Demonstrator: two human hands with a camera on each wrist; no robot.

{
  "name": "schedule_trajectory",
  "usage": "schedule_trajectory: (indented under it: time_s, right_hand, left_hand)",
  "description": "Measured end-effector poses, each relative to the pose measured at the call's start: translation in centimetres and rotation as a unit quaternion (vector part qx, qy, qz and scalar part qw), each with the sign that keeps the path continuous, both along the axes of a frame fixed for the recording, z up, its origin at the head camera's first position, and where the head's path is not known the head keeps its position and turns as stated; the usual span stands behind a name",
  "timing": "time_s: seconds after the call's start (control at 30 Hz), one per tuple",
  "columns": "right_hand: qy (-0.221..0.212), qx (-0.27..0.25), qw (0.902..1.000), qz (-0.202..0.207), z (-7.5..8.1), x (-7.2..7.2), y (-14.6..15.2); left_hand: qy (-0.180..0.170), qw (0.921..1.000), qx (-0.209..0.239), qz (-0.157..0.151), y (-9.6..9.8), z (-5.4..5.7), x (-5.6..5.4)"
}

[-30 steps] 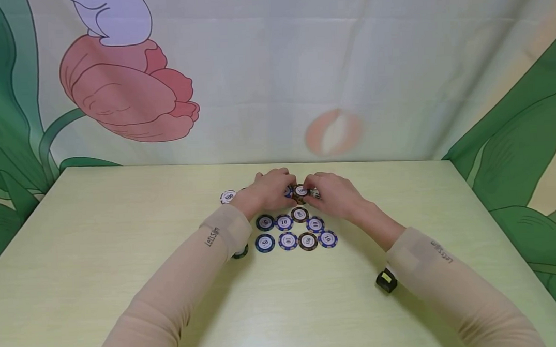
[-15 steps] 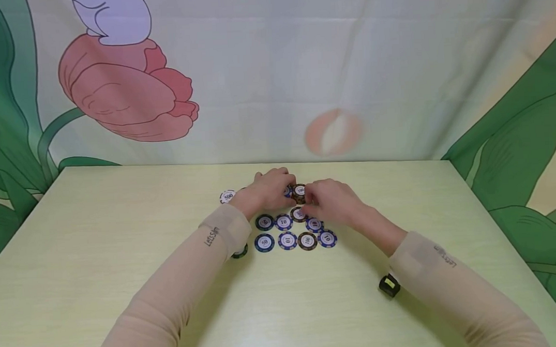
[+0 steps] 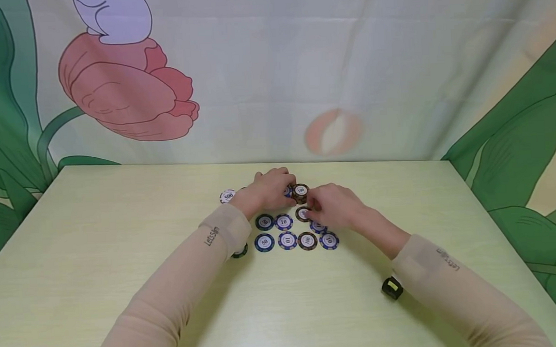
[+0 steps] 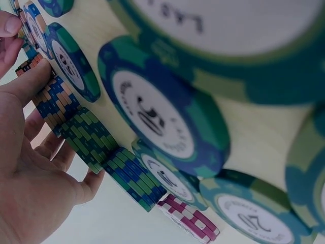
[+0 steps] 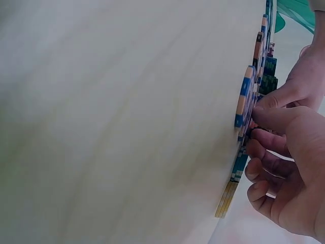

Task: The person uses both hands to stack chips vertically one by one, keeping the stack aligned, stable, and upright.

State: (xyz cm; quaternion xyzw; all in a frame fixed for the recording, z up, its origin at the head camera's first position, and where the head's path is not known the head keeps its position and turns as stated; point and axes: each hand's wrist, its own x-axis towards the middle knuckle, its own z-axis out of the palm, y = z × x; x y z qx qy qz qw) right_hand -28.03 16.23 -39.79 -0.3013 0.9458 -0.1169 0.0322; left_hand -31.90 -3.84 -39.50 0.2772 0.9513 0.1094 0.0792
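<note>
My left hand [image 3: 269, 190] grips a row of poker chip stacks near the back of the table. In the left wrist view its thumb lies in front of a blue-and-orange chip stack [image 4: 60, 96], with the fingers behind the row. A brown stack marked 100 [image 3: 300, 193] stands just past its fingertips. My right hand [image 3: 332, 205] is low over the table, thumb and forefinger curled at the right edge of a loose brown poker chip [image 3: 300, 213]. The thumb partly covers that chip. A blue chip marked 10 [image 3: 318, 227] lies under the same hand's near edge.
Several loose chips lie flat in front of the hands, among them a dark blue chip [image 3: 264, 243]. White chips [image 3: 227, 196] are left of the left hand. A small black box [image 3: 392, 288] with a yellow mark lies beside the right sleeve. A printed curtain [image 3: 255, 81] hangs behind.
My right hand has come away from the brown stack toward the near side, down to the loose brown chip. That chip and the blue 10 have shifted slightly right. The left hand stays put.
</note>
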Motion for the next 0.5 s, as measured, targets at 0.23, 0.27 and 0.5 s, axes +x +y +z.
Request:
schedule_trajectory:
  time_s: [0.23, 0.27, 0.5]
  right_hand:
    - [-0.001, 0.011, 0.9999, 0.007, 0.33, 0.11, 0.34]
    - [-0.001, 0.01, 0.9999, 0.007, 0.4, 0.17, 0.36]
    - [-0.006, 0.007, 0.9999, 0.005, 0.48, 0.42, 0.46]
  left_hand:
    - [-0.003, 1.0, -0.005, 0.003, 0.05, -0.08, -0.18]
    - [-0.004, 1.0, -0.005, 0.004, 0.05, -0.07, -0.16]
    - [-0.008, 0.9999, -0.01, 0.007, 0.18, -0.17, -0.22]
